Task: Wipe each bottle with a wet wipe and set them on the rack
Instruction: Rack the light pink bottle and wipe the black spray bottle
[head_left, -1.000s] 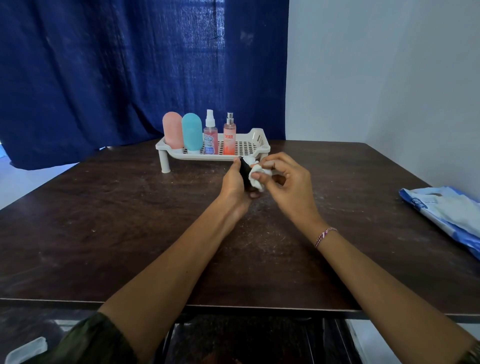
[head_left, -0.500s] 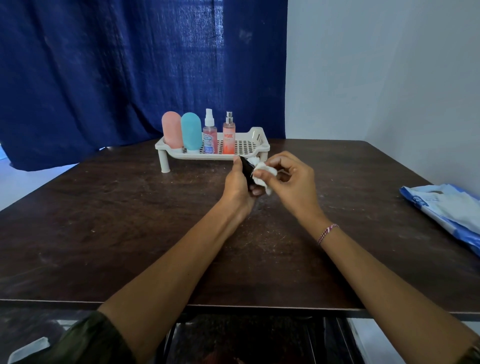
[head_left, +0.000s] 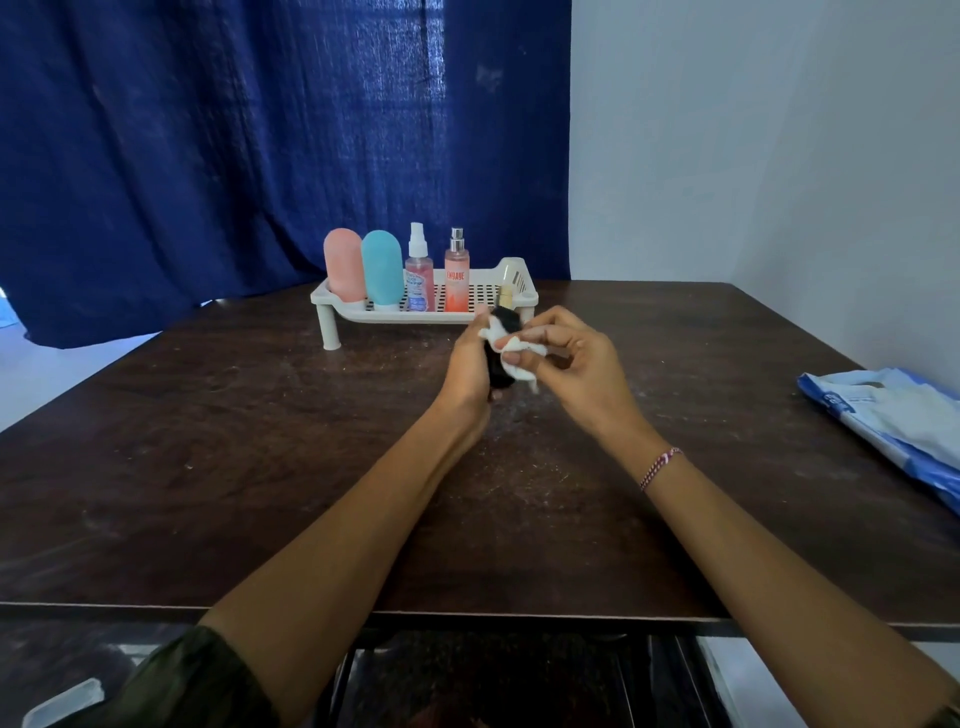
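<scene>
Left hand: we've got the left hand (head_left: 467, 364) curled round a small black bottle (head_left: 505, 321), fingers wrapped on its body, and the bottle roughly upright.
Right hand: the right hand (head_left: 576, 358) pinches a crumpled white wipe (head_left: 521, 370) between thumb and fingertips and presses it to the bottle's side. The other fingers are loosely bent.
Where the bottle is: between both hands, just in front of the rack (head_left: 358, 316) and not on it.
Count on the rack: we count four in a row from the left end, a pink bottle (head_left: 343, 265), a teal bottle (head_left: 382, 270), a clear spray bottle (head_left: 419, 278) and an orange spray bottle (head_left: 456, 280).
Count overall: five bottles, one wipe, one rack.
Shapes and materials: the pink and teal ones are rounded, matte and soft-looking. The two sprays are slim, see-through cylinders with pump tops. The rack is pale plastic with a perforated floor and stubby legs.
Table: the table (head_left: 208, 441) is dark wood, scuffed and dusty.
Off to the right: one blue-and-white soft packet (head_left: 893, 415) lies well apart from the hands.
Wrist: a braided thread bracelet (head_left: 660, 467) sits on the right wrist.
</scene>
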